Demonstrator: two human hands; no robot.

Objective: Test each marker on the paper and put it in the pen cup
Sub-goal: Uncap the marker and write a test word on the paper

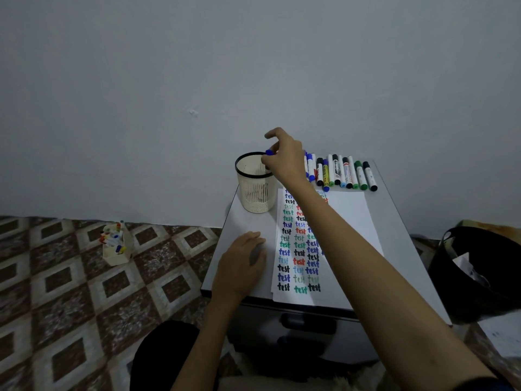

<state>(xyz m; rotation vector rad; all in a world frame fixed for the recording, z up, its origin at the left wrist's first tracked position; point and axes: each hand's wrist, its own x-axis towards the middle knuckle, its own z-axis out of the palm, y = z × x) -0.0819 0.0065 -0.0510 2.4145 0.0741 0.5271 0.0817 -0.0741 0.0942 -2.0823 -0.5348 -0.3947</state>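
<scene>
A cream pen cup (255,190) with a black rim stands at the far left of the small grey table (245,221). My right hand (284,159) hovers over the cup's right rim and pinches a blue-capped marker (269,152), cap end showing. A row of several capped markers (342,173) lies along the table's far edge, right of that hand. White paper (349,218) covered with columns of coloured "test" words lies in the middle. My left hand (244,263) rests flat on the table beside the paper's left edge.
A cream box of markers (115,245) stands on the patterned tiled floor at the left. A black bin (479,272) with paper scraps sits right of the table. The wall rises directly behind. Drawers (307,325) face me below the tabletop.
</scene>
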